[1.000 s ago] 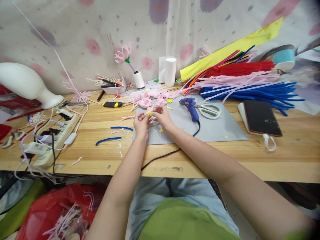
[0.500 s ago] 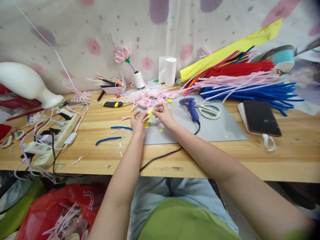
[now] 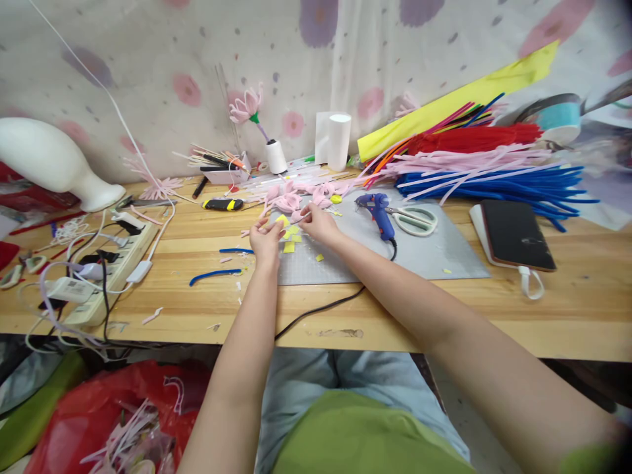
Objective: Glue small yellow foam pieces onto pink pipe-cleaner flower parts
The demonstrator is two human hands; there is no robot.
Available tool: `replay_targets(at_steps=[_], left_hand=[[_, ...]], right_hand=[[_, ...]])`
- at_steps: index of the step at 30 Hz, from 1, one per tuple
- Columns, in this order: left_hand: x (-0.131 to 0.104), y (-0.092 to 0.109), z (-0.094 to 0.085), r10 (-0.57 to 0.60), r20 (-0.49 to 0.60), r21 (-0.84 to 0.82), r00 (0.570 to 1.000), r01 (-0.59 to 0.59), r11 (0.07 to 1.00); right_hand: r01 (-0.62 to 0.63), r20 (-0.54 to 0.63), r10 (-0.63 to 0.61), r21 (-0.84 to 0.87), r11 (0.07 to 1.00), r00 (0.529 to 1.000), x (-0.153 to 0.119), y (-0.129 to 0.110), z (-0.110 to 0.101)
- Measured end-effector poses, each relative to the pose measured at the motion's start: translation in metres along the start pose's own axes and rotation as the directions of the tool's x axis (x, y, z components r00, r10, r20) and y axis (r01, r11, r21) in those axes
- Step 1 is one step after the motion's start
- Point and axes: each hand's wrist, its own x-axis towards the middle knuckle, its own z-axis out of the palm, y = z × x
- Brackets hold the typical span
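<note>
Craftwork appears partway along at a wooden table (image 3: 182,319), where the left hand (image 3: 266,238) and right hand (image 3: 318,225) work close together but apart over a grey cutting mat (image 3: 415,258). A yellow piece (image 3: 282,220) sits at the left fingertips, above the mat's left side; whether those fingers are clamped on it cannot be told. The right thumb and fingers bunch near one another, their hold too small to make out. Yellow squares (image 3: 289,247) are already cut and lie loose, while pink looped shapes (image 3: 286,201) are formed but seemingly not yet joined. One pink flower (image 3: 247,105), to all appearances complete, stands slightly tilted in a white spool (image 3: 276,158). Left of it, a small pale box (image 3: 224,176) holds pens and thin sticks (image 3: 217,159). Below the table's edge, a red bag (image 3: 64,421) gapes around pale scraps (image 3: 131,431).
</note>
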Motion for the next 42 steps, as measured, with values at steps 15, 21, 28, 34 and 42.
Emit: replay_targets(at_steps=[15, 21, 28, 34, 42], left_hand=[[0.007, 0.001, -0.006, 0.028, -0.06, -0.021, 0.998, -0.029, 0.999], [-0.006, -0.004, 0.001, -0.064, 0.072, 0.046, 0.995, 0.061, 0.997], [-0.021, -0.01, 0.006, -0.122, 0.207, 0.089, 0.971, 0.106, 0.99], [-0.024, -0.017, 0.01, -0.092, 0.243, 0.081, 0.966, 0.074, 0.994], [-0.023, -0.019, 0.011, -0.068, 0.224, 0.002, 0.972, 0.069, 0.998]], right_hand=[[-0.001, 0.015, 0.001, -0.006, 1.0, 1.0, 0.008, -0.014, 0.005], [-0.061, 0.037, 0.048, 0.567, 0.822, 0.998, -0.007, 0.002, -0.018], [-0.046, 0.066, 0.002, 0.683, 0.729, 0.998, -0.023, 0.015, -0.023], [-0.076, 0.091, 0.009, 0.761, 0.645, 0.996, -0.025, 0.016, -0.014], [-0.1, 0.02, 0.133, 0.776, 0.623, 0.991, -0.03, 0.008, -0.008]])
